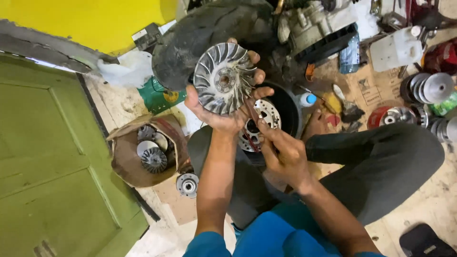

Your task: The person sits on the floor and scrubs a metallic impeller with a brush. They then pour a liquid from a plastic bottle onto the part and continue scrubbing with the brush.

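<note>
My left hand point(223, 112) holds up a round silver metal disc with curved fan fins point(223, 78) and a hub in its middle, fingers wrapped around its rim. My right hand point(281, 152) is just below it, fingers pointing up toward the disc's lower right edge. Whether the right hand holds a small thing I cannot tell. Beneath both hands a wheel hub with a slotted metal disc point(264, 119) lies inside a black tyre point(290, 107).
An open cardboard box point(124, 162) at the left holds several similar finned discs. A loose pulley part point(187, 184) lies on the floor. Another black tyre point(190, 38), a white container point(395, 47), and stacked metal pulleys point(428, 88) surround me. A green door point(52, 166) fills the left.
</note>
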